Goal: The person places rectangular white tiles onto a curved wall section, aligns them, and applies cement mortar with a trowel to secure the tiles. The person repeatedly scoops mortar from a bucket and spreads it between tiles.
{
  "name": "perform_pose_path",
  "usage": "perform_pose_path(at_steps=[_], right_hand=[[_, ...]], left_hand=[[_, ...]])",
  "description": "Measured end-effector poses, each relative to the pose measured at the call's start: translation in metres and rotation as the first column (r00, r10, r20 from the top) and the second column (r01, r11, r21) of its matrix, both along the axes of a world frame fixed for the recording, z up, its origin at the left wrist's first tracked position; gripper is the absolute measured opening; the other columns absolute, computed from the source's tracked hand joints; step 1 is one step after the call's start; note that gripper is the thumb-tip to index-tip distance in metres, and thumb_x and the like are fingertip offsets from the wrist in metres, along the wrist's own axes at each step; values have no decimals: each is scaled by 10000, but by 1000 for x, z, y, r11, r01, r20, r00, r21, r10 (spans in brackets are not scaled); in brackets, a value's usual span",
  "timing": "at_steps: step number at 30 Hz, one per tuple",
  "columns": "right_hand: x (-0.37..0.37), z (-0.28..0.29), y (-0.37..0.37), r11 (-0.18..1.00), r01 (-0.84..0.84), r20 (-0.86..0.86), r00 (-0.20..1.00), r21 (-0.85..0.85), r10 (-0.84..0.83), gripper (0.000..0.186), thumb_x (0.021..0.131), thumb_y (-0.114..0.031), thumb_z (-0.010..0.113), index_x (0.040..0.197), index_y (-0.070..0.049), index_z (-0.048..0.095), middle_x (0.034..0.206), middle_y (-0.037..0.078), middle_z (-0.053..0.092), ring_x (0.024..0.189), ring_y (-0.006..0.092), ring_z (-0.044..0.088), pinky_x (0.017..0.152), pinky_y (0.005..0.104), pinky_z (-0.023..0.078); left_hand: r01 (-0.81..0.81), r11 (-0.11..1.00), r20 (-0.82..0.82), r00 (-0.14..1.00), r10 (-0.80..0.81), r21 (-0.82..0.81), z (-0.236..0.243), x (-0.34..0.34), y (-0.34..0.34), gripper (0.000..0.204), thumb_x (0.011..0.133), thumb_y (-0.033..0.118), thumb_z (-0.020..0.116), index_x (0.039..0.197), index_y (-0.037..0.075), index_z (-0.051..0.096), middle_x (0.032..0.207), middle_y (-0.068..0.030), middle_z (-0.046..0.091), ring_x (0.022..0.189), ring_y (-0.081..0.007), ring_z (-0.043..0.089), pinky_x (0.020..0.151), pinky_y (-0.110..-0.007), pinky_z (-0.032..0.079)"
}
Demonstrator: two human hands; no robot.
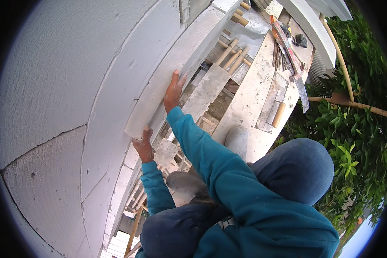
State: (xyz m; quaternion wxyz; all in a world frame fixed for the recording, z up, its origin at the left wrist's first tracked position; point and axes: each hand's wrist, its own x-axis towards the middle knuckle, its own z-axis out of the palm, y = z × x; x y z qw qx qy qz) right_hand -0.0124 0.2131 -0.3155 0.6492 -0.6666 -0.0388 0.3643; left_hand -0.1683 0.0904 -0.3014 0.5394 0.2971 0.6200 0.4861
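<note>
Along the wall (73, 64), a long pale block (185, 47) lies edge-on to the person, with 2 hands against it. The left hand (143, 148) is at the block's near end, thumb on the face; the right hand (173, 93) presses its edge farther up, fingers pointing away. Whether either set of fingers closes around the block cannot be told, as the undersides are hidden. Both sleeves (215, 159) are teal. Below the block, a grey slab (206, 90) and bamboo rods (233, 57) show in the gap beside a pale board (247, 105). On the board lie a float (278, 115) with a round wooden handle, a toothed saw (284, 48) and a dark lump (301, 41). To the right of it grow green leaves (348, 146).
</note>
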Motion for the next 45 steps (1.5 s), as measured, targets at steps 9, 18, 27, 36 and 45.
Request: perform_pose_path(at_steps=[9,18,27,36,45], right_hand=[[-16,-20,7,994,107,-57,993,-19,-107,788,1007,-561,347,1527,10,189,1549,281,240,1428,378,294,1183,417,254],[8,-7,-11,995,55,-195,980,84,-38,775,995,-533,381,1542,-22,181,1589,189,212,1456,321,248,1190,409,223],[81,8,30,978,67,-85,995,196,-51,790,958,-456,435,1532,20,172,1550,210,271,1400,334,337,1148,406,292],[100,37,54,997,-74,61,995,1,74,836,874,-306,583,1521,53,192,1485,254,375,1322,352,442,1093,408,368],[106,-30,58,959,-277,330,901,-64,282,925,832,-172,700,1547,14,144,1480,297,382,1327,381,458,1102,374,367]], left_hand=[[23,995,48,999,-18,-98,-3,-8,0,482,852,189,788,1241,15,562,1132,-77,633,1001,-160,618,836,-316,555],[-4,980,238,970,52,-199,3,-26,-8,701,868,314,761,1356,-32,395,1316,-132,499,1118,-307,585,934,-442,536],[62,960,329,944,33,-273,15,-29,0,872,864,503,707,1445,-23,326,1467,-163,358,1221,-410,512,972,-505,528],[186,922,163,977,-138,-340,18,-48,2,953,845,611,664,1519,54,287,1526,-149,337,1300,-414,449,978,-514,475],[99,956,101,992,-74,-275,2,-33,12,869,884,602,628,1475,24,359,1464,-140,425,1272,-309,485,967,-423,502]])
